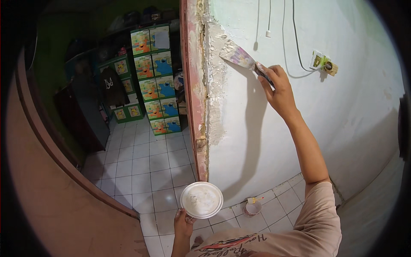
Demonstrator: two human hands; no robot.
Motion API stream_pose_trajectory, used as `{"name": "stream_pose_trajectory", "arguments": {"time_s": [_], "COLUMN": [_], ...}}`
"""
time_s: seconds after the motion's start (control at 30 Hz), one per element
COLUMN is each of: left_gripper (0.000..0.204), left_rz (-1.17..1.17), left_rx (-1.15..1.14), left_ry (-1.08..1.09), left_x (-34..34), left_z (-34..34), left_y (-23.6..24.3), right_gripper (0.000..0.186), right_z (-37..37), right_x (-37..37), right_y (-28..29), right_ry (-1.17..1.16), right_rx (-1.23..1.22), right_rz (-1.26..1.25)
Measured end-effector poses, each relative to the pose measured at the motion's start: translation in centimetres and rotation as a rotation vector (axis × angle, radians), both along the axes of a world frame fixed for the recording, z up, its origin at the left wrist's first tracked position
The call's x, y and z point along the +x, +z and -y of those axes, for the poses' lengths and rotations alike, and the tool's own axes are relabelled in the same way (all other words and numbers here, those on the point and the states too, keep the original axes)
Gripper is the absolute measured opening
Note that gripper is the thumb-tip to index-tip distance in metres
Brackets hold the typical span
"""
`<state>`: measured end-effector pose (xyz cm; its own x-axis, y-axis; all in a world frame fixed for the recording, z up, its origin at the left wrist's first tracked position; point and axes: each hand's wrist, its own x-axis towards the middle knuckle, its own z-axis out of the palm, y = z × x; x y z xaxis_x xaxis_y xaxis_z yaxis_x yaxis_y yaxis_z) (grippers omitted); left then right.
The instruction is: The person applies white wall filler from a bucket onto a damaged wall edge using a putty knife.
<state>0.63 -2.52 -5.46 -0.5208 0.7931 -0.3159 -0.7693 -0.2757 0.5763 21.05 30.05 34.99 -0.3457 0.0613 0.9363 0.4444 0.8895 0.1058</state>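
My right hand [278,88] is raised at the upper right, its fingers closed round the dark handle of a putty knife [238,55]. The knife's wide blade, smeared with pale filler, lies at the edge of a rough filler strip [217,92] on the white wall, beside the door frame. Low in the middle, my left hand [184,222] grips the near left edge of a round white plate [183,199]. Whitish paste spreads over the plate's surface, thicker at its left. The plate is apart from the wall.
A worn pinkish door frame [195,85] borders the filler. A wall socket with a plug [323,64] and hanging cords are at right. On the tiled floor stands a small tub [252,208] with a yellow-tipped tool across it. Patterned drawers [156,81] stand through the doorway.
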Motion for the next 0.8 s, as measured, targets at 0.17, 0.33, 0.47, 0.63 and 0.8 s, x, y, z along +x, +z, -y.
{"name": "stream_pose_trajectory", "arguments": {"time_s": [0.17, 0.33, 0.47, 0.63, 0.8], "left_gripper": [0.013, 0.016, 0.016, 0.015, 0.014], "left_rz": [-0.038, -0.042, -0.055, -0.039, -0.051], "left_rx": [-0.009, 0.004, 0.032, 0.002, 0.032], "left_ry": [0.026, 0.038, 0.038, 0.065, 0.078], "left_x": [0.9, 1.1, 1.3, 1.5, 0.8], "left_z": [-0.3, -1.3, -1.7, -1.8, -1.6], "left_y": [0.2, -0.4, -1.0, 0.0, -0.5], "right_gripper": [0.040, 0.038, 0.037, 0.037, 0.038], "right_z": [0.1, 0.2, 0.5, 1.3, 1.2], "right_x": [0.3, -1.2, -0.6, -1.7, -2.4], "right_y": [1.0, 2.5, 0.0, 1.5, 0.5], "right_ry": [0.114, 0.058, 0.051, 0.130, 0.070], "right_rx": [0.007, 0.085, -0.006, 0.036, -0.037], "right_rz": [-0.088, -0.028, -0.024, -0.109, -0.091]}}
